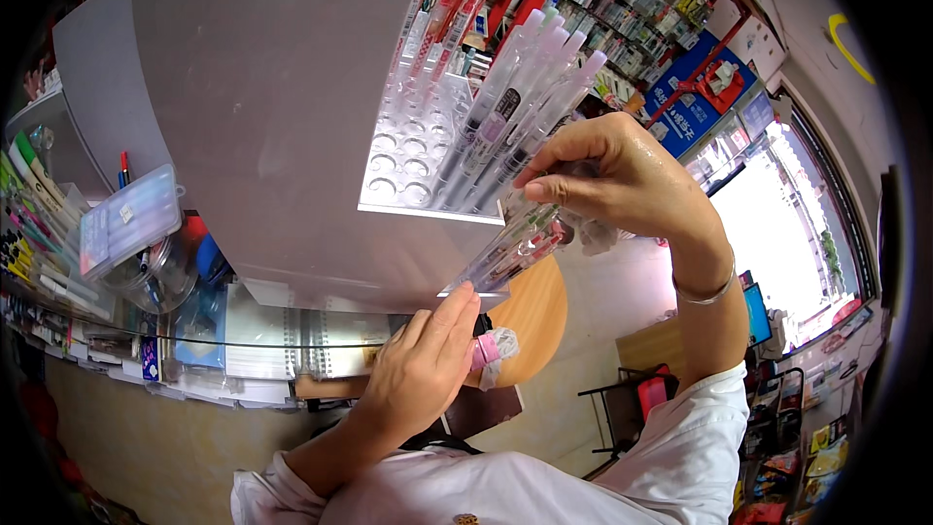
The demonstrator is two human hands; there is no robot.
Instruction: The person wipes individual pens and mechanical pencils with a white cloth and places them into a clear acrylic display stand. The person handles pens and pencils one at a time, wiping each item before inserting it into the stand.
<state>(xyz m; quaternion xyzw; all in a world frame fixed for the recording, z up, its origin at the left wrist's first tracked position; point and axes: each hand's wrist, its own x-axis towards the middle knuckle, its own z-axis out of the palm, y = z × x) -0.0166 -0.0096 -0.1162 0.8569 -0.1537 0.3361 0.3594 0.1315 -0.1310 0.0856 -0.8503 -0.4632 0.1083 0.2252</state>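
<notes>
A clear plastic pen rack (pixel 415 149) with rows of round holes stands before me against a large grey panel (pixel 277 102). Several clear gel pens with pale purple tops (pixel 496 124) lean together in its holes. Behind them stand pens with red tops (pixel 448 22). My right hand (pixel 619 179) bends over the right side of the rack, thumb and fingers close together beside the purple pens; what lies between them is hard to see. Below it, pens with green and red parts (pixel 528 240) slant down toward my left hand (pixel 430 357). Its fingertips touch the rack's lower corner; its thumb is hidden.
A glass counter holds spiral notebooks (pixel 266 335), a clear pen case (pixel 131 219) and marker holders at left. A round wooden stool top (pixel 536 313) sits below the rack. Stocked shelves (pixel 619 22) line the far wall, and a bright window (pixel 787 211) is at right.
</notes>
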